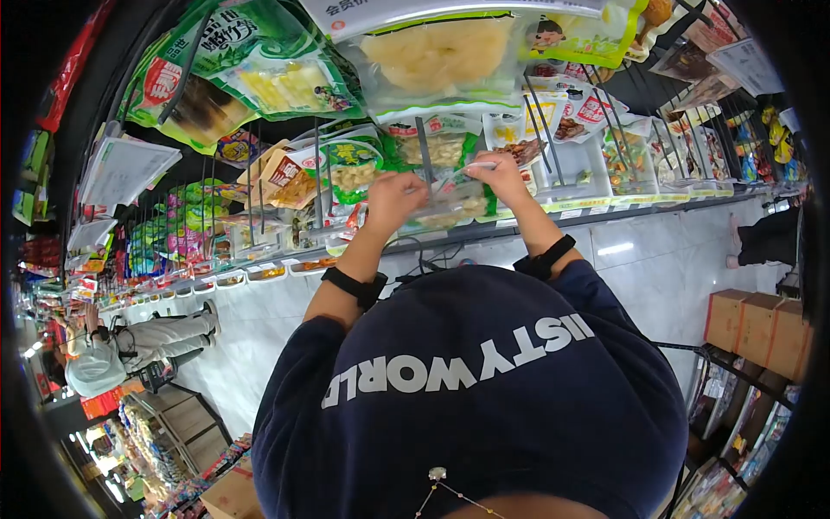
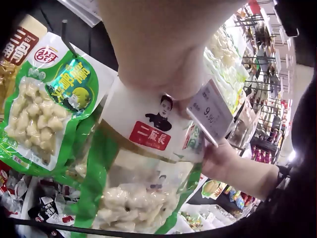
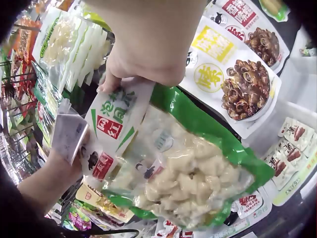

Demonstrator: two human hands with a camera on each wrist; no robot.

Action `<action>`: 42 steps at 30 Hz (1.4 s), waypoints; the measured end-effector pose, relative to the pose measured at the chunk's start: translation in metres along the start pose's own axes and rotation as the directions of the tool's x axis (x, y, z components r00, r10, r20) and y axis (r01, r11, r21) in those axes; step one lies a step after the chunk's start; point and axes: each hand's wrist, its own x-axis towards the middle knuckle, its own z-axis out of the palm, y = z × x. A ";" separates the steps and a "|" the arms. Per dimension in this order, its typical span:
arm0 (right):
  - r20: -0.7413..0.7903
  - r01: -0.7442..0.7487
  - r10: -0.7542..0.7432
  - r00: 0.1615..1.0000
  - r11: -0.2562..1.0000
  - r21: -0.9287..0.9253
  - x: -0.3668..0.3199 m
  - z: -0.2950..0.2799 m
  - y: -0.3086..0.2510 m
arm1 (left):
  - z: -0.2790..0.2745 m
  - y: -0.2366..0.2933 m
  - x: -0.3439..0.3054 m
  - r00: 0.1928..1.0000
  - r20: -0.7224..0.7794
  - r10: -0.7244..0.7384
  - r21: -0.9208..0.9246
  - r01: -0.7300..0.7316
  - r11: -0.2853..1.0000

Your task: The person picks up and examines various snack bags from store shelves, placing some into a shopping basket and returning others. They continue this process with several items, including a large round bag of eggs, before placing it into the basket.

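Observation:
A clear, green-edged snack bag (image 3: 188, 173) of pale pieces, with a white printed top band (image 2: 143, 119), is held in front of the hanging display. My right hand (image 1: 501, 177) pinches its top band, the thumb near the corner in the right wrist view. My left hand (image 1: 398, 203) grips the other end of that band with curled fingers, partly hidden by a price tag (image 3: 68, 134) in the right wrist view. The tag, on a hook's end, stands between my two hands. Beside the left hand hangs a similar green-edged bag (image 2: 39, 119).
Metal hooks (image 1: 424, 147) jut out around my hands. White pouches (image 3: 233, 74) hang to the right, and a large bag (image 1: 437, 56) hangs above. White trays (image 1: 588, 164) with small packets lie below. Another person (image 1: 147, 346) is in the aisle at left; cartons (image 1: 756, 324) are stacked at right.

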 end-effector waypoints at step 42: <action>0.006 -0.167 0.168 0.986 0.978 0.124 0.011 0.001 0.012 | -0.009 0.008 0.019 0.964 0.129 0.231 0.126 -0.247 0.961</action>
